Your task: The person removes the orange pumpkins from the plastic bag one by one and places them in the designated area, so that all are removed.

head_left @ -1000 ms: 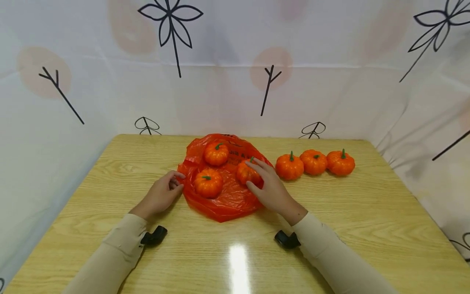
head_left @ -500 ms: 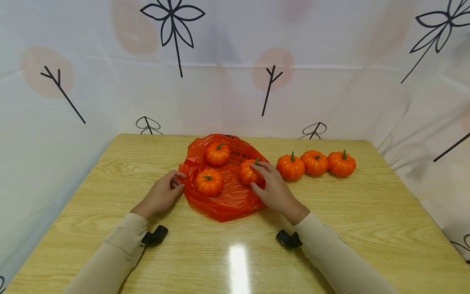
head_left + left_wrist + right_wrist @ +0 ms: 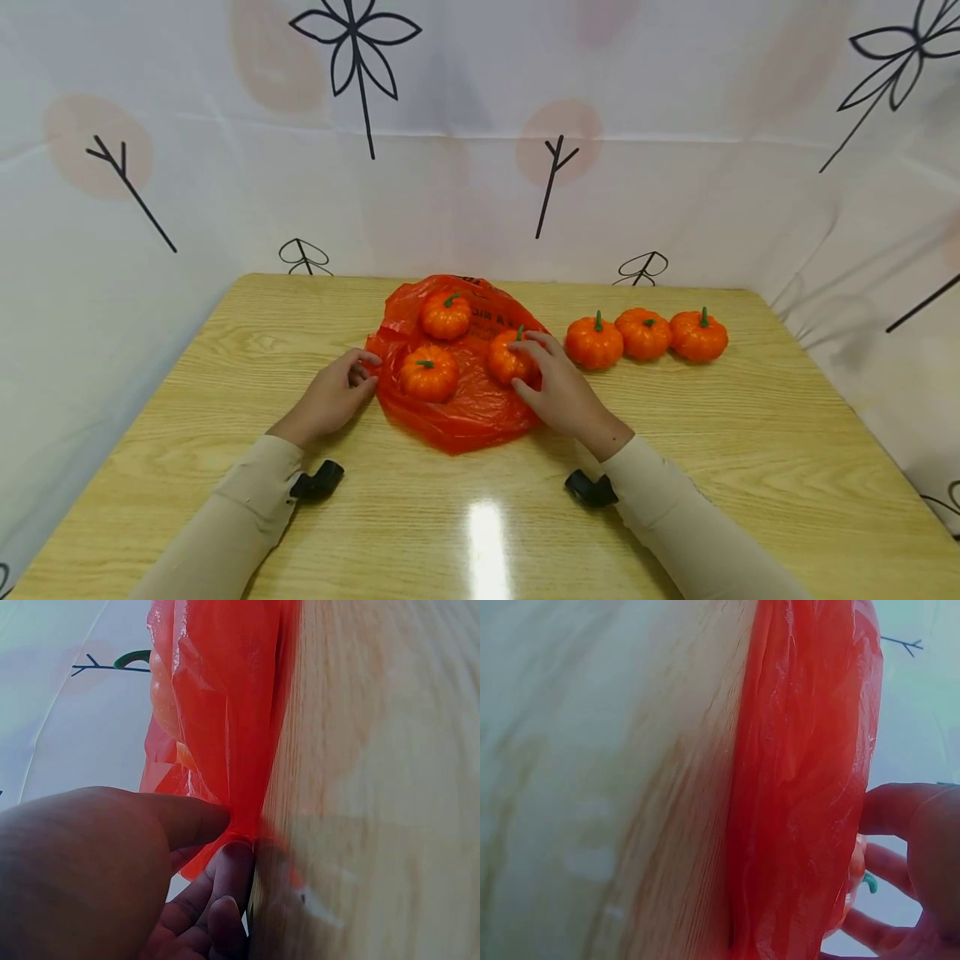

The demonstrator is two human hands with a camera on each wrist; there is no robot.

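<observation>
A thin red plastic bag (image 3: 472, 417) lies spread on the table with its sides low. Inside sit three small orange pumpkins with green stems: one at the back (image 3: 446, 315), one at the front left (image 3: 429, 374), one at the right (image 3: 504, 358). My left hand (image 3: 333, 396) pinches the bag's left edge between thumb and finger, close to the tabletop in the left wrist view. My right hand (image 3: 558, 387) reaches over the bag's right rim, its thumb and fingers curved around the right pumpkin. The hand hides that pumpkin's right side.
To the right of the bag, more orange pumpkins stand in a row: the nearest (image 3: 594, 342), a middle one (image 3: 642, 334) and the outermost (image 3: 699, 337). They sit on a wooden table (image 3: 405, 533). A patterned white cloth (image 3: 450, 192) hangs behind the table.
My right hand has drawn back slightly to the right, uncovering more of the right pumpkin, whose stem has shifted a little. My left hand stays at the bag's edge.
</observation>
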